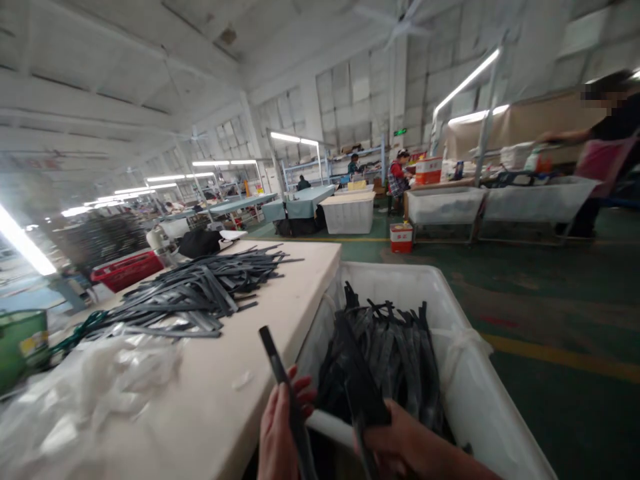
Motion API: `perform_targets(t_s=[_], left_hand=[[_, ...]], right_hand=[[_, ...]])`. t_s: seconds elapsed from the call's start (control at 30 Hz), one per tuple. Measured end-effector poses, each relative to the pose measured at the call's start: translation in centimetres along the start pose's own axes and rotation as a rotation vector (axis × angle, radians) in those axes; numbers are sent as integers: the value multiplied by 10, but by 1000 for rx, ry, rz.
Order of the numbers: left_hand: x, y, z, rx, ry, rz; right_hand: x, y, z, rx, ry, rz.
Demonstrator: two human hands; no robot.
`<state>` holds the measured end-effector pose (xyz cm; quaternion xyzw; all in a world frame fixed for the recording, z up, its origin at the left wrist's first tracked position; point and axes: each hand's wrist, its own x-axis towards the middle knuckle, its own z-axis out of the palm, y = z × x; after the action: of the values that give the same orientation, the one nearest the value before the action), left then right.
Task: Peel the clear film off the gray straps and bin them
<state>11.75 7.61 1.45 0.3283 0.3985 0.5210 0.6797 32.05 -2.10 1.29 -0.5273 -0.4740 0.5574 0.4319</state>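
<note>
My left hand (276, 430), low in the view by the table edge, pinches one dark strip (271, 348) under the thumb, its fingers partly spread behind it. The strip's upper end sticks up above the fingers. My right hand (403, 437) is closed around a bunch of flat dark strips (359, 377) over the near rim of a white plastic bin (463, 347). Many more black strips (400, 353) lie lengthwise inside that bin. The lower ends of what both hands hold run toward the bottom of the view.
A pale table (285, 293) on the left bears a heap of dark strips (200, 293) and crumpled clear plastic (110, 373). Behind stand a red crate (127, 270), a green container (23, 347) and a red-and-white box (401, 238). A person (607, 147) stands at far right beside white tubs (445, 205).
</note>
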Motion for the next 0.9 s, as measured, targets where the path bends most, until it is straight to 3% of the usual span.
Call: perform_targets(t_s=[0.1,0.23,0.47,0.63,0.73,0.9], left_hand=[[-30,-20,23,126,-162,-10],[-44,-22,29,239,-257,-9],[-50,-29,29,455,-411,96],[-50,-39,28,724,-406,202],[-49,-40,29,859,-404,188],[-46,-35,25,1046,-551,115]], right_hand=[[20,-2,18,250,19,-8],[34,-6,28,434,107,-43],[35,-4,25,355,256,-104],[35,-6,20,281,286,-87],[36,-5,14,251,291,-88],[32,-10,-7,170,269,-103]])
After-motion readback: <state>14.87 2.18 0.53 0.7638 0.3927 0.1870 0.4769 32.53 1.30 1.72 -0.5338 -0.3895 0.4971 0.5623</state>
